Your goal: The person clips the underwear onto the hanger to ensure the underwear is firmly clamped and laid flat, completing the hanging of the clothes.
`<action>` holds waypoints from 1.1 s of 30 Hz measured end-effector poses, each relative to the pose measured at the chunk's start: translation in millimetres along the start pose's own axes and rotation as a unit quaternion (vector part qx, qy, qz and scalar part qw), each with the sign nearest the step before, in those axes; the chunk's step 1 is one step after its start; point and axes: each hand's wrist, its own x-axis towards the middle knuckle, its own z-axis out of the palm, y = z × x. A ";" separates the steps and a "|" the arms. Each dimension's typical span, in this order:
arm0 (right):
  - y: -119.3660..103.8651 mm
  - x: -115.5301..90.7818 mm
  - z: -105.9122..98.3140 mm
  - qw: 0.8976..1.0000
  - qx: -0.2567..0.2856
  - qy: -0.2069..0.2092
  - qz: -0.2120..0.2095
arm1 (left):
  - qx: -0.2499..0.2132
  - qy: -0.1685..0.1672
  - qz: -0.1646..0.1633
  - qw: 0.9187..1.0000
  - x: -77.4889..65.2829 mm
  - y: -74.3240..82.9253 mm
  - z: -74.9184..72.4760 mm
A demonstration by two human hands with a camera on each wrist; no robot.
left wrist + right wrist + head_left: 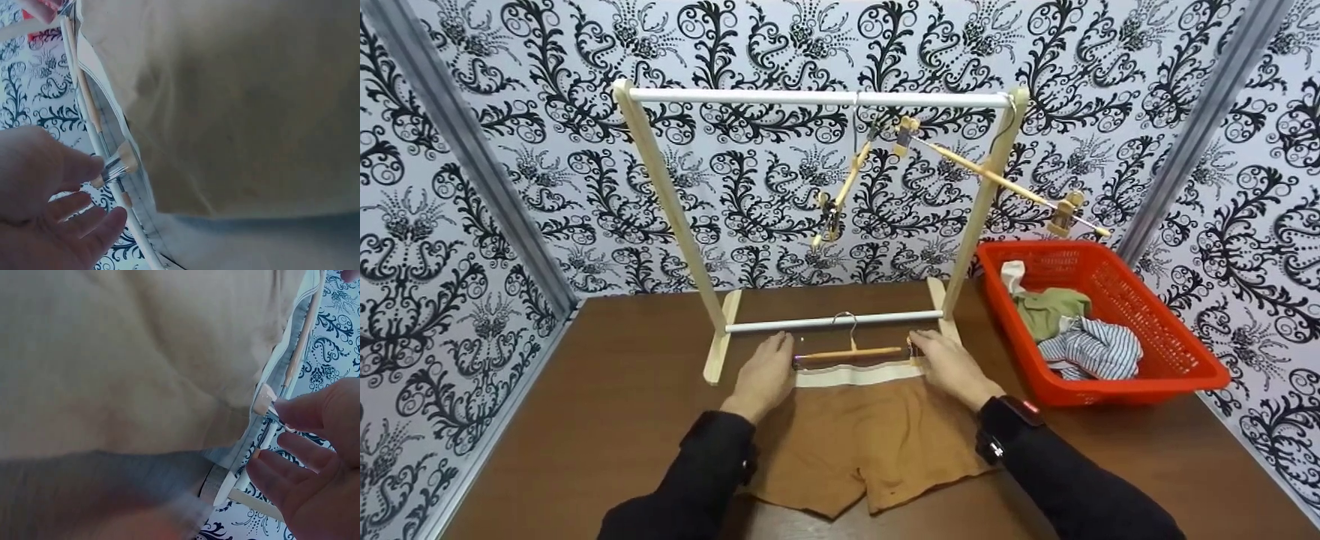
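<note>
The shorts (877,435) lie on the table (600,420), waistband (847,375) toward the rack (673,202), legs (810,484) away from it. The hanger (874,352) runs crosswise along the waistband, hook (853,324) pointing rackward; the left hand (767,373) pinches its left clip (127,157), the right hand (956,367) its right clip (263,400).

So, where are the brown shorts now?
In the head view, the brown shorts are lower centre, below a hanger, their waistband between left hand and right hand.
</note>
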 end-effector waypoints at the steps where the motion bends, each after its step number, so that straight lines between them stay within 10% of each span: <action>1: -0.2 -0.8 0.0 1.000 -0.002 -0.009 -0.001 | 0.009 -0.017 0.010 1.000 -1.9 0.0 -1.0; 8: -4.6 -8.0 -1.8 0.996 -0.004 -0.090 -0.001 | -0.003 -0.153 0.006 0.988 -8.6 -4.4 -0.3; 13: -5.4 -8.5 -0.2 0.995 -0.003 -0.105 -0.003 | -0.020 -0.189 -0.023 0.982 -11.6 -9.9 4.9; 24: -2.2 -6.6 -2.0 0.995 -0.005 -0.091 0.030 | -0.036 -0.164 -0.002 0.986 -9.5 -15.5 11.2; 33: -52.3 26.6 -5.8 1.000 -0.012 -0.020 0.012 | -0.080 -0.051 -0.057 0.994 -15.1 -29.6 -0.2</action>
